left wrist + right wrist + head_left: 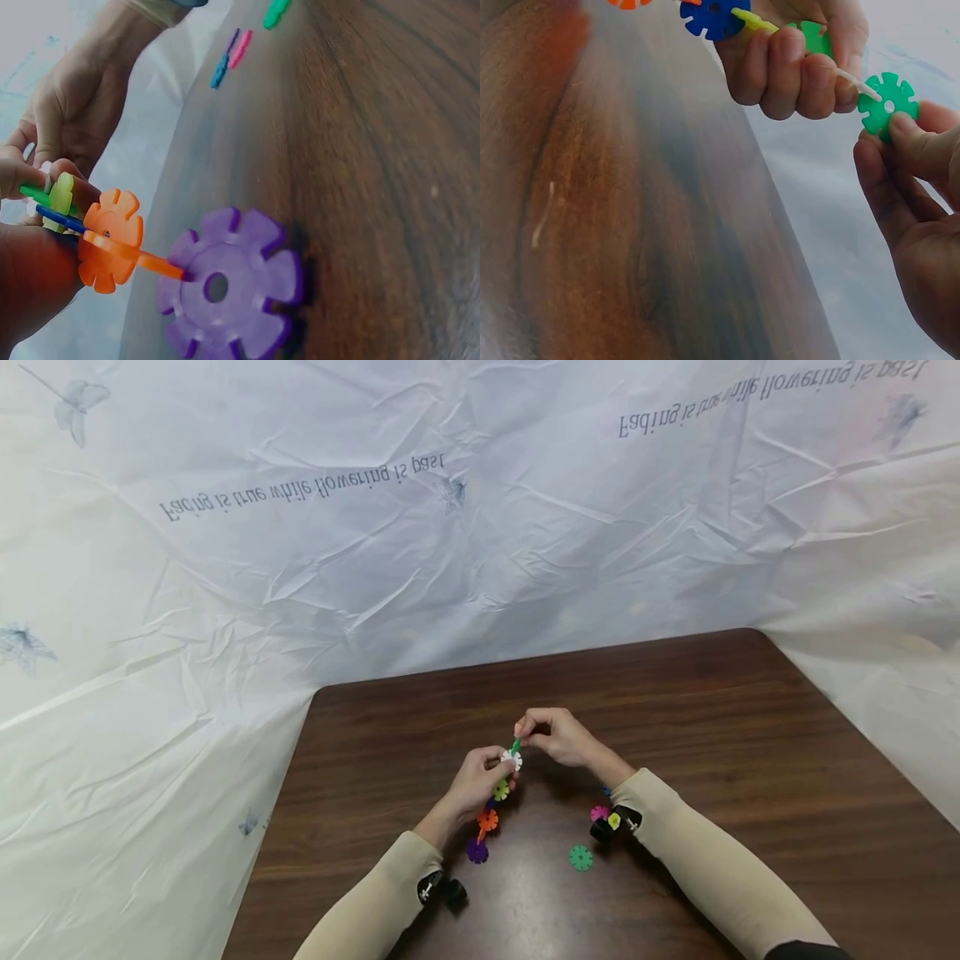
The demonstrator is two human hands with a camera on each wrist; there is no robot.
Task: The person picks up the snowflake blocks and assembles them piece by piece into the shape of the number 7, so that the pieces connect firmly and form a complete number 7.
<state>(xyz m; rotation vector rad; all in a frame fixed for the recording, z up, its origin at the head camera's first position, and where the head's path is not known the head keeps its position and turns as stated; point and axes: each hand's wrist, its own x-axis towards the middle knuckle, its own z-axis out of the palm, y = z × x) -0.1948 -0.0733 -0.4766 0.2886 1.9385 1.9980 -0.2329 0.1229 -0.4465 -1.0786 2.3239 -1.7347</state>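
Note:
My left hand [474, 781] grips a chain of slotted plastic discs near its upper end, where a white disc [512, 760] shows between finger and thumb. Between thumb and fingers, my right hand [558, 735] pinches a green disc [889, 88], which meets the white disc's edge. Another green disc [816, 39] sits within the left hand. Below it the chain runs through a yellow-green disc [501, 790], a blue disc [705, 24] and an orange disc [112, 211]. A purple disc [251, 262] is at the lower end, close above the tabletop.
On the brown wooden table [675, 710], a loose green disc [581, 858] lies between the forearms. A pink disc [599, 812] and a partly hidden blue disc [606, 791] lie beside the right wrist. A pale printed sheet [480, 560] hangs behind the table.

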